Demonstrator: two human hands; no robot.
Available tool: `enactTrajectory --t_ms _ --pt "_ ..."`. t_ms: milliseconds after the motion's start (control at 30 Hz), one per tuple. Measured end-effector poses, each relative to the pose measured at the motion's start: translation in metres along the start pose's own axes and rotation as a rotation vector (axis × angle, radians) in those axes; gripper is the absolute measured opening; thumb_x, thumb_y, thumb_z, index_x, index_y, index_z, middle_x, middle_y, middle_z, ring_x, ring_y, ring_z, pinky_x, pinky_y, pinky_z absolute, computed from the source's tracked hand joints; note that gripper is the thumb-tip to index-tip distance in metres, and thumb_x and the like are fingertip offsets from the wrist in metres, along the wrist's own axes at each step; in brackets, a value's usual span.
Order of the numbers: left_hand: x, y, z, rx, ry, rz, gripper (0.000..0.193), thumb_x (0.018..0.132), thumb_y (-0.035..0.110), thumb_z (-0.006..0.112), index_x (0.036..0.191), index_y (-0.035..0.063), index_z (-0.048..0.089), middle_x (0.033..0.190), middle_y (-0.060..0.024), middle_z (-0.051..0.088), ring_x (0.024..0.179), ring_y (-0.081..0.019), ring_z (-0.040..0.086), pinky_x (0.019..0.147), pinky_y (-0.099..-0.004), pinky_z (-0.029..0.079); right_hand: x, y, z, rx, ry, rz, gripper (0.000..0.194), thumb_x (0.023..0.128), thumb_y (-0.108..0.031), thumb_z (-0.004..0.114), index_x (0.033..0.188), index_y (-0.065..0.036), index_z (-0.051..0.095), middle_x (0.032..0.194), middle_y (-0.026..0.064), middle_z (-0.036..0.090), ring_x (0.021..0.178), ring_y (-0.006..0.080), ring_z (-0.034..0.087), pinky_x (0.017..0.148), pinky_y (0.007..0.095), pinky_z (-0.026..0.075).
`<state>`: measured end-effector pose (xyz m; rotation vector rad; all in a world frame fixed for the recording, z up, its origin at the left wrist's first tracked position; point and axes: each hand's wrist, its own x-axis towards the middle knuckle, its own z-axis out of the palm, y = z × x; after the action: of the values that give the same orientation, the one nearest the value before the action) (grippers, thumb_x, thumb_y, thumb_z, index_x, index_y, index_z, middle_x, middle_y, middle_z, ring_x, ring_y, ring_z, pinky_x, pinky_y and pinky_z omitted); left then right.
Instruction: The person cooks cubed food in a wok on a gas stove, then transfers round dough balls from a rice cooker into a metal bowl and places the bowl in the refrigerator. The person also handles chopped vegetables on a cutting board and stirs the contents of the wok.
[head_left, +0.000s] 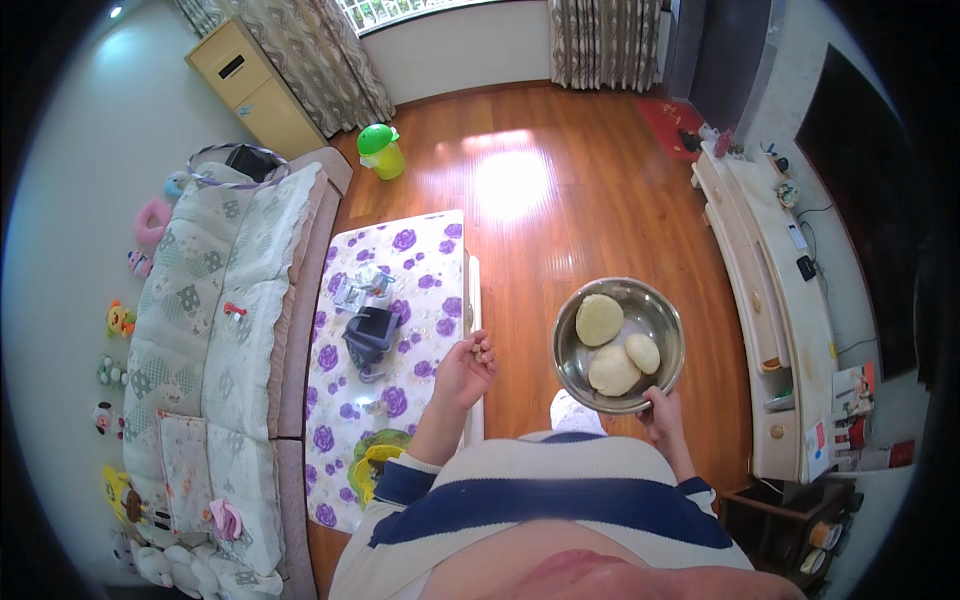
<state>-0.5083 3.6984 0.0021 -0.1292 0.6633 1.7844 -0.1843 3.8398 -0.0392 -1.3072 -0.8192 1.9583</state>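
My right hand (661, 421) grips the near rim of a round stainless steel bowl (670, 324), holding it above the floor. Three dough pieces lie in it: a yellowish rounded one (599, 320) at the upper left, a large pale one (614, 371) at the bottom, and a smaller pale one (643, 353) touching that one on the right. My left hand (466, 369) hovers by the coffee table's right edge, palm up and apart from the bowl. Its fingers are loosely curled, with small pale bits on the fingertips that look like dough.
The coffee table (360, 259) wears a purple-rose cover and bears a dark container (372, 331) and a yellow basket (373, 466). Left of it stands a sofa (244, 375). A TV cabinet (739, 300) runs along the right. A green bin (381, 154) stands ahead on the wooden floor (592, 195).
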Motion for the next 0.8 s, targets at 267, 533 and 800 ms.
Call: enactTrajectory --t_ms 267,533,800 --pt "0.144 0.064 0.042 -0.015 0.084 0.028 0.014 0.093 0.016 0.048 0.097 0.004 0.054 0.08 -0.0032 0.051 0.069 -0.0147 0.048 0.064 -0.0274 0.042 0.189 -0.09 0.069 -0.094 -0.056 0.088 0.02 0.074 -0.004 0.053 0.094 -0.003 0.053 0.07 0.0047 0.055 0.048 0.0139 0.051 0.039 0.0262 0.043" --pt "0.262 0.162 0.01 -0.139 0.299 0.278 0.021 0.084 0.0 0.055 0.105 0.0013 0.054 0.097 -0.0102 0.057 0.089 -0.0236 0.057 0.078 -0.0337 0.05 0.348 -0.144 0.209 -0.155 -0.208 0.115 0.027 0.075 -0.005 0.054 0.102 -0.004 0.052 0.071 0.003 0.055 0.05 0.0115 0.051 0.04 0.0244 0.043" --pt "0.42 0.329 0.008 -0.104 0.361 0.501 0.042 0.07 -0.016 0.037 0.106 -0.0014 0.051 0.101 -0.0142 0.056 0.095 -0.0246 0.057 0.086 -0.0346 0.05 0.482 -0.193 0.367 -0.18 -0.205 0.169 0.027 0.075 -0.004 0.052 0.102 -0.002 0.052 0.072 0.0043 0.056 0.053 0.0123 0.052 0.042 0.0251 0.043"
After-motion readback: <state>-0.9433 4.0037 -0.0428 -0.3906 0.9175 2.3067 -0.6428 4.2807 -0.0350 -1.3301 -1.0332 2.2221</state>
